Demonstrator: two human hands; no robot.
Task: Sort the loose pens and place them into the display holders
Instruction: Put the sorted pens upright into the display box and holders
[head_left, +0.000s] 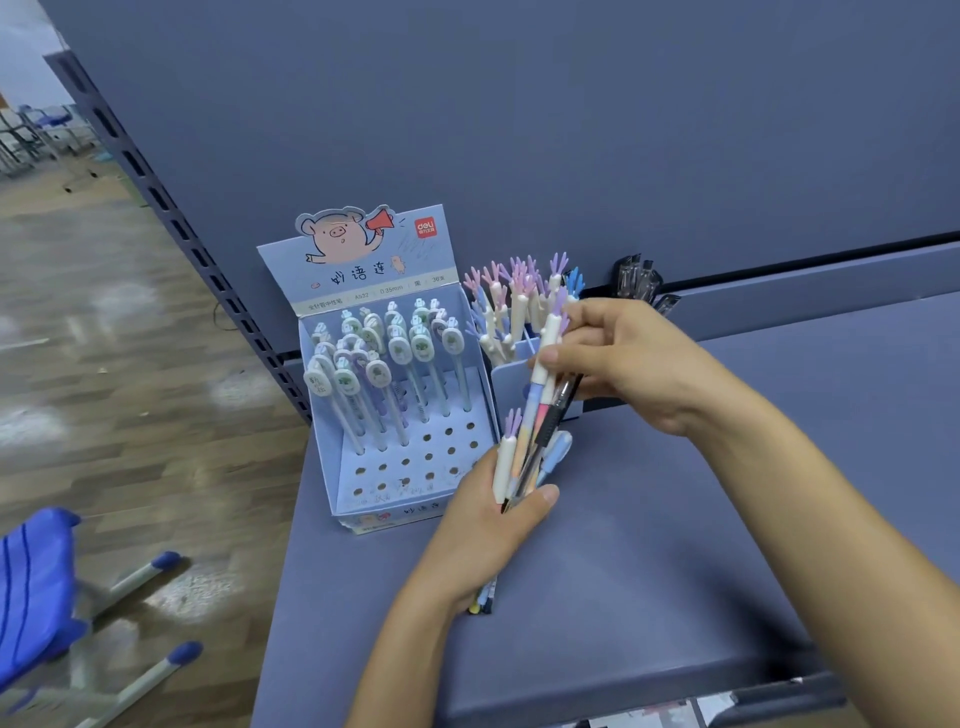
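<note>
My left hand (493, 525) grips a bundle of loose pens (519, 467) above the blue shelf. Out of that bundle my right hand (618, 358) pinches one white pen with a purple antler-like top (548, 343), upright and slightly tilted. Left of both hands stands a light blue display box with a pig picture (363, 270); several white-capped pens stand in its back rows and its front holes are bare. Behind my right hand a second blue holder (506, 376) is packed with pastel antler-topped pens (511, 296).
The blue shelf (623, 571) has a tall blue back panel. Dark clear-capped pens (636, 278) stick up at the back right. Left of the shelf are a slotted upright, wooden floor, and a blue chair (36, 587) at lower left.
</note>
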